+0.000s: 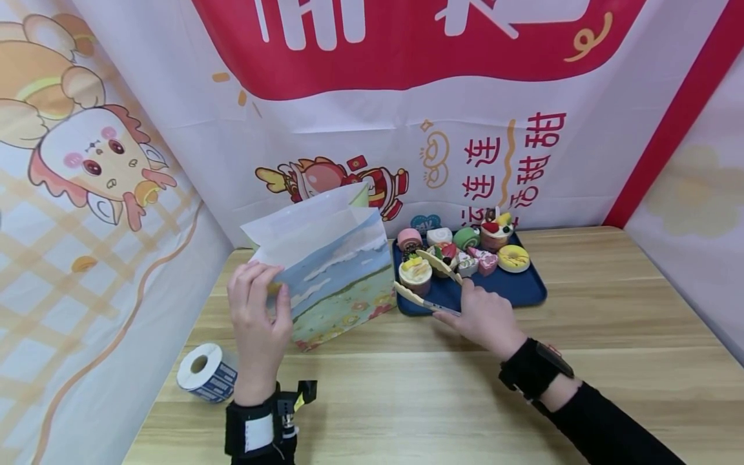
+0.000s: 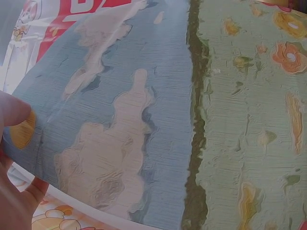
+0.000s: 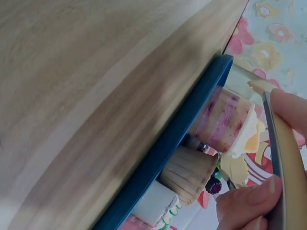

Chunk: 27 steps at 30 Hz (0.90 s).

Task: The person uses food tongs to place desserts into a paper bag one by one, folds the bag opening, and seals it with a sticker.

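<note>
My left hand (image 1: pixel 258 303) pinches the near left edge of a paper bag (image 1: pixel 343 271) painted with blue sky, clouds and a flowery meadow. The bag's white mouth gapes; its inside is hidden. In the left wrist view the thumb presses on the bag's painted side (image 2: pixel 120 115). My right hand (image 1: pixel 485 316) holds a pair of food tongs (image 1: pixel 427 300), their tips spread around a round cream-topped cake (image 1: pixel 415 274) on the blue tray (image 1: pixel 523 294). In the right wrist view that cake (image 3: pixel 223 120) has a pink-marbled side; whether the tongs touch it I cannot tell.
More toy pastries fill the tray: a yellow donut (image 1: pixel 514 258), a fruit-topped cup (image 1: pixel 496 232), a green roll (image 1: pixel 466 238) and a pink roll (image 1: pixel 409 239). A label roll (image 1: pixel 206 372) stands at the table's left edge. Printed cloth (image 1: pixel 349 116) hangs behind.
</note>
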Each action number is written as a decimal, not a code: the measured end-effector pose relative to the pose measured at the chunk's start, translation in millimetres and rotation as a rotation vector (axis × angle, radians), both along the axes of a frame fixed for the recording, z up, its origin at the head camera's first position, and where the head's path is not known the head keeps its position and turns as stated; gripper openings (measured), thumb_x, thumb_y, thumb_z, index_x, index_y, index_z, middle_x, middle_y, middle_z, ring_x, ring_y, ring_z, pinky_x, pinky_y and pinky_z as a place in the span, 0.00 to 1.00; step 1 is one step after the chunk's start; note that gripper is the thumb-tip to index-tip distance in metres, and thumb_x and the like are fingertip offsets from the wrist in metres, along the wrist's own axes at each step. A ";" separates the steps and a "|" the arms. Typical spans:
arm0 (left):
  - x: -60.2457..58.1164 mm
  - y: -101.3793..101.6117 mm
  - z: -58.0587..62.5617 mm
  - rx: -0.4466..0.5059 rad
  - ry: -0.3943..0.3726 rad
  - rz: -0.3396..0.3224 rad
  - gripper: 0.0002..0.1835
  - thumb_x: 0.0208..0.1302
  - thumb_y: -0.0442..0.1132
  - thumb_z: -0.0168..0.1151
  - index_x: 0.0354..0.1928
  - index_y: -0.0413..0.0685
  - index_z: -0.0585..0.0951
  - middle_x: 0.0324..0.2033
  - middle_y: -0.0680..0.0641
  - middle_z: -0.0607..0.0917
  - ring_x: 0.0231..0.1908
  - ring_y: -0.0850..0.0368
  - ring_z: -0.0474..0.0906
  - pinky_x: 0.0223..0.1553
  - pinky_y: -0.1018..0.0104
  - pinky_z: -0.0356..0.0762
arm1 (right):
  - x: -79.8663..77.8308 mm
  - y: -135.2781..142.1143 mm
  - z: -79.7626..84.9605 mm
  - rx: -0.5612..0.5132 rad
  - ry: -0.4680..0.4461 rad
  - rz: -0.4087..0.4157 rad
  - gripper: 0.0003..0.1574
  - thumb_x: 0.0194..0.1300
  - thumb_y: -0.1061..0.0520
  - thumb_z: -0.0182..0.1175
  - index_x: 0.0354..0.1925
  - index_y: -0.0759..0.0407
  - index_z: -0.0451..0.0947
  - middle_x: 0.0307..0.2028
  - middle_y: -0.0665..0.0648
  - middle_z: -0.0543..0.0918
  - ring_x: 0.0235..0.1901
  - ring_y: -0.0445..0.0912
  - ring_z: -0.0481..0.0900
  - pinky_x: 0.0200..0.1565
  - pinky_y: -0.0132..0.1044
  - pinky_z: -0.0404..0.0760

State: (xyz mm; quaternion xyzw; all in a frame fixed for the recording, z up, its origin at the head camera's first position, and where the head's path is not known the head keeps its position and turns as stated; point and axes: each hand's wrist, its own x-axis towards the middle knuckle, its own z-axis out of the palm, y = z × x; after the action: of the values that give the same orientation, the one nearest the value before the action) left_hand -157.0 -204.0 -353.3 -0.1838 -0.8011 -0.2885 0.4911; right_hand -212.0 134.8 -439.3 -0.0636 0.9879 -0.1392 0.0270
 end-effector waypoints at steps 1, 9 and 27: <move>0.1 0.0 0.1 0.000 0.000 0.000 0.13 0.56 0.29 0.54 0.44 0.31 0.79 0.43 0.33 0.78 0.56 0.40 0.66 0.61 0.42 0.61 | 0.1 -0.6 -0.4 -0.003 0.003 -0.002 0.62 0.47 0.20 0.55 0.55 0.72 0.67 0.31 0.65 0.80 0.17 0.49 0.73 0.13 0.36 0.71; 0.0 -0.1 0.7 0.002 -0.009 -0.005 0.14 0.56 0.30 0.54 0.44 0.31 0.79 0.43 0.33 0.78 0.56 0.40 0.66 0.61 0.42 0.61 | 0.2 -2.1 -3.5 0.007 0.038 -0.008 0.52 0.49 0.27 0.61 0.51 0.70 0.69 0.28 0.63 0.80 0.17 0.49 0.73 0.14 0.39 0.76; 2.0 -0.2 0.2 0.010 -0.027 -0.004 0.14 0.56 0.29 0.55 0.44 0.33 0.79 0.44 0.34 0.78 0.57 0.41 0.65 0.61 0.41 0.61 | 2.2 4.6 -0.4 -0.043 0.061 -0.016 0.50 0.50 0.28 0.61 0.51 0.69 0.68 0.25 0.59 0.79 0.18 0.49 0.73 0.12 0.38 0.71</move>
State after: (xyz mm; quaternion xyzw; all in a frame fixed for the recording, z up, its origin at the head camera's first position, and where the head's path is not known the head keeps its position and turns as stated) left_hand -155.0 -204.2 -353.1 -0.1791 -0.8059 -0.2961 0.4804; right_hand -209.8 139.4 -439.6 -0.0607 0.9855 -0.1584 -0.0058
